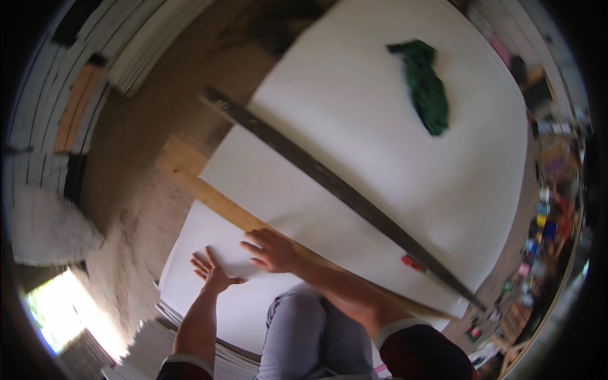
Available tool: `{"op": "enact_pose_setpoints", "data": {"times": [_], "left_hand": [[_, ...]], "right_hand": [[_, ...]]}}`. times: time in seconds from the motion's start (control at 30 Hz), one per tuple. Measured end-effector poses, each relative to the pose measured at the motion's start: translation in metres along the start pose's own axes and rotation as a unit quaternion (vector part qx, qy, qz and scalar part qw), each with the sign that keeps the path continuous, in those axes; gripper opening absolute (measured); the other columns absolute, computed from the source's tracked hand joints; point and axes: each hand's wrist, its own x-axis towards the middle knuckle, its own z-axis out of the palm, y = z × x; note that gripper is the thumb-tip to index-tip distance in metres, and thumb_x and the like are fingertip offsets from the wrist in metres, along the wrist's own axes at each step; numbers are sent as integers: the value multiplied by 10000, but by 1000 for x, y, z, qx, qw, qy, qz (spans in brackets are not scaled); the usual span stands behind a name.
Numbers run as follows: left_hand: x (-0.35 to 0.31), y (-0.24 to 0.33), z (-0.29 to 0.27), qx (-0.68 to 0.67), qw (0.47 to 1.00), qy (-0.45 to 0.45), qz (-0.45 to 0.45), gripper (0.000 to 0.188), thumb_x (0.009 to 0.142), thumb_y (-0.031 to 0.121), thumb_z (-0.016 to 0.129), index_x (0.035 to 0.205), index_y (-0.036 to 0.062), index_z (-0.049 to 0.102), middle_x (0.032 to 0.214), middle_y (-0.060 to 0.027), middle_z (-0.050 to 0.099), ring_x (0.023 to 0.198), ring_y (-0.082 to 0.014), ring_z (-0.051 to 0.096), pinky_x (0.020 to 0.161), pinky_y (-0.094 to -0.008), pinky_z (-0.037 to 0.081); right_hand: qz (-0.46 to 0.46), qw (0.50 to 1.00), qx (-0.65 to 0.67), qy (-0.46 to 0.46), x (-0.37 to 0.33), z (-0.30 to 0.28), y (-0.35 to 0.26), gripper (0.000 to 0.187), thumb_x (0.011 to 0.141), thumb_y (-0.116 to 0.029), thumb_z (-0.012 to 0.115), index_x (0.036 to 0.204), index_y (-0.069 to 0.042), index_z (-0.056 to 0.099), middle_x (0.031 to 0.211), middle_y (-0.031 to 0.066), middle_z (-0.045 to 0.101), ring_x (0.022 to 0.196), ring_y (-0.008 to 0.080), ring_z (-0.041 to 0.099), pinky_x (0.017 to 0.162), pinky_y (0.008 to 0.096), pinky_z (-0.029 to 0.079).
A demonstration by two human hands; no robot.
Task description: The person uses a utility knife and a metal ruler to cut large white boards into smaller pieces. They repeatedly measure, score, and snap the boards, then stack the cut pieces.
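My left hand [214, 273] lies flat on the near white sheet [196, 237], fingers spread, holding nothing. To its right, my right hand [271, 251] reaches across at the edge of a long wooden board [228, 206]. Its fingers are apart with nothing between them. The board runs slantwise between the near sheet and a larger white sheet [354, 82] beyond. Across the larger sheet lies a long dark straight bar [329, 180], farther off than both hands and touched by neither. A small red object [413, 263] sits beside the bar; its kind is unclear.
A crumpled green cloth [427, 88] rests on the far part of the large sheet. Stacked pale planks [95, 57] and a whitish sack [54, 225] stand on the left. Mixed clutter [544, 221] lines the right side. My knees [297, 323] are at the near sheet.
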Motion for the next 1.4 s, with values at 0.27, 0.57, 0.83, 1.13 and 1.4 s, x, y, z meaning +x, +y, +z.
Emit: {"op": "enact_pose_setpoints", "data": {"times": [0.27,0.57,0.83,1.13,1.4], "left_hand": [[37,-3,4,3,995,100,-9,1711,573,638,990,1646,190,-265,1644,-411,-275,1551,-579,-234,1226,-746,46],[-105,220,51,176,864,237,408,1282,729,833,756,1710,213,211,1791,-186,24,1637,-440,-100,1269,-682,1],[-154,339,142,290,808,135,494,1276,696,966,621,1711,297,233,1798,-147,21,1647,-402,-83,1282,-666,-49],[-151,340,161,280,813,161,484,1229,679,966,636,1688,355,289,1797,-129,67,1652,-388,-30,1290,-657,-30],[-135,329,167,245,792,209,519,1241,634,947,698,1675,401,302,1792,-117,111,1648,-413,8,1266,-712,15]], "right_hand": [[282,903,-308,102,-241,-145,28,594,935,-393,740,1446,-131,591,1512,159,550,1386,366,529,1193,510,397],[511,756,-365,187,-484,-231,9,711,826,-43,690,1511,-136,521,1557,150,535,1444,361,493,1214,497,382],[513,815,-260,76,-492,-259,-7,794,813,-57,729,1556,-189,482,1496,117,580,1393,336,538,1180,472,432],[428,839,-320,105,-507,-304,65,770,849,-102,802,1553,-178,500,1359,111,620,1228,369,588,1089,491,470],[390,830,-381,114,-472,-390,144,814,881,-71,782,1610,-184,438,1412,101,578,1271,369,537,1129,471,450]]}}
